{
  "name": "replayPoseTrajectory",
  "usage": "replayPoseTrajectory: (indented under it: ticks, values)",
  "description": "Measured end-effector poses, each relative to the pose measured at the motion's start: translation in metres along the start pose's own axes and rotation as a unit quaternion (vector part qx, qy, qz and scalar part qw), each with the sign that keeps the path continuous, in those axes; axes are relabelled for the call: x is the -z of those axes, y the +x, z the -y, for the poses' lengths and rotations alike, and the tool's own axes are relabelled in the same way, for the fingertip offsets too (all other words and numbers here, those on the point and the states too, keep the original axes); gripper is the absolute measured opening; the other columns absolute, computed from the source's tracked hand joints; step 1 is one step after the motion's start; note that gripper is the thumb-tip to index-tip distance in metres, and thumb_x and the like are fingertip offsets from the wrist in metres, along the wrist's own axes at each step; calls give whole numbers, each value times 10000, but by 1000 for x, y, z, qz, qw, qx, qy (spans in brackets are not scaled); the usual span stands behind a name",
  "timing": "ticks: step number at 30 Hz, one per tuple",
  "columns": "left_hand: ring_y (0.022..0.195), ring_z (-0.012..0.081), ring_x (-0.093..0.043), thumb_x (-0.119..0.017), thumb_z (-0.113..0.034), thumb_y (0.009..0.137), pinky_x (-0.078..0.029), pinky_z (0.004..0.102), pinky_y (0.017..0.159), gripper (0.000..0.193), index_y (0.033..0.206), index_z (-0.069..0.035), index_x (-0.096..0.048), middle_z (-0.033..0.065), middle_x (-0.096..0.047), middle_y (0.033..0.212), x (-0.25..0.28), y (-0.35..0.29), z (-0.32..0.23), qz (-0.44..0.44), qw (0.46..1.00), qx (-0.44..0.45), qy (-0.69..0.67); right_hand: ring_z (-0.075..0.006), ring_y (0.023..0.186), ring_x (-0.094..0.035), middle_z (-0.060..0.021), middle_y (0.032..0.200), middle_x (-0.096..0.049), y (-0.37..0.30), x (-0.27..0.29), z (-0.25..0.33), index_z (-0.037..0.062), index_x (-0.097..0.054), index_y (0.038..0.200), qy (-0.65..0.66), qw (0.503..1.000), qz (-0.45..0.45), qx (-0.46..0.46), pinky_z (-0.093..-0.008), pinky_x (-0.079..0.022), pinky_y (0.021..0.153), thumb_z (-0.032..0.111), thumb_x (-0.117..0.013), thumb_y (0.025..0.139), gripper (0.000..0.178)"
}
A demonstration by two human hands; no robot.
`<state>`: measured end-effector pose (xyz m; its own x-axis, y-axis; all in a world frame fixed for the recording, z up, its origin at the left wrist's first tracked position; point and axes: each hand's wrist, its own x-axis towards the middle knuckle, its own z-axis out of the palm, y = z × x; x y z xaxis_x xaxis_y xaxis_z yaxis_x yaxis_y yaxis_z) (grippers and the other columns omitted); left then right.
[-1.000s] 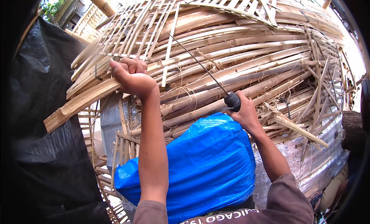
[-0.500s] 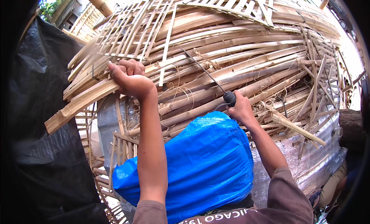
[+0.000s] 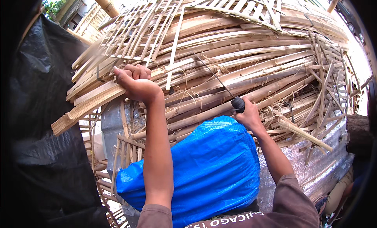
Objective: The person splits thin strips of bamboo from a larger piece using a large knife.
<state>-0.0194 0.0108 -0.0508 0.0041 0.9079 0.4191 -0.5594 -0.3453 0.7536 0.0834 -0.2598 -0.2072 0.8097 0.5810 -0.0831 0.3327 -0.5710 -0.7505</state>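
My left hand [image 3: 137, 84], fingers curled, is closed around a long split bamboo piece [image 3: 88, 106]. The piece slants from a cut end at the lower left up across the pile. In my right hand [image 3: 249, 115] is the black-wrapped handle of a long thin knife [image 3: 214, 75]. Its narrow dark blade points up and left over the bamboo pile, apart from the held piece. Between my forearms a blue woven plastic sheet [image 3: 212, 173] covers my lap.
A large heap of split bamboo [image 3: 243, 84] spreads ahead, with slatted bamboo panels [image 3: 137, 29] on top. A black tarp [image 3: 47, 110] hangs at left. A cut bamboo stick [image 3: 304, 134] juts out at right, above silvery sheeting [image 3: 290, 161]. Part of another person [image 3: 338, 190] shows at lower right.
The whole view has shifted slightly, so things sit a little further right. Both hands keep their holds on the bamboo piece and the knife, hardly moving against the pile.
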Motion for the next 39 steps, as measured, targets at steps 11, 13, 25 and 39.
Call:
replayPoseTrajectory:
  ticks: [11,13,25,39]
  values:
    - [531,120,-415,-456,-373,1049,-374,278,525,463,686,-98,-372,24,-434,581,-21,15,-6,-102,992,-73,-6,-373,796,-681,-223,850,-681,-19,19,8,9,-613,1036,44,999,-7,-15,-433,-513,712,149,-766,686,407]
    - [533,118,-433,-449,-404,1057,-409,284,536,479,699,-92,-384,28,-446,575,-23,4,-9,-89,993,-71,31,-423,784,-684,-245,804,-682,-17,21,14,15,-603,1015,35,999,-8,-1,-468,-515,684,159,-748,712,366]
    - [478,112,-409,-460,-433,1057,-371,255,484,515,694,-135,-249,-7,-360,518,-22,-17,0,-1,995,-100,8,-387,761,-691,-212,778,-676,10,17,28,33,-603,984,6,997,33,64,-434,-514,656,97,-774,673,361]
    - [465,110,-404,-397,-331,1088,-373,255,455,365,839,-107,-253,14,-376,528,-21,-17,4,18,993,-110,27,-443,794,-662,-240,785,-666,20,29,33,43,-599,983,5,995,38,93,-499,-510,669,93,-738,679,338]
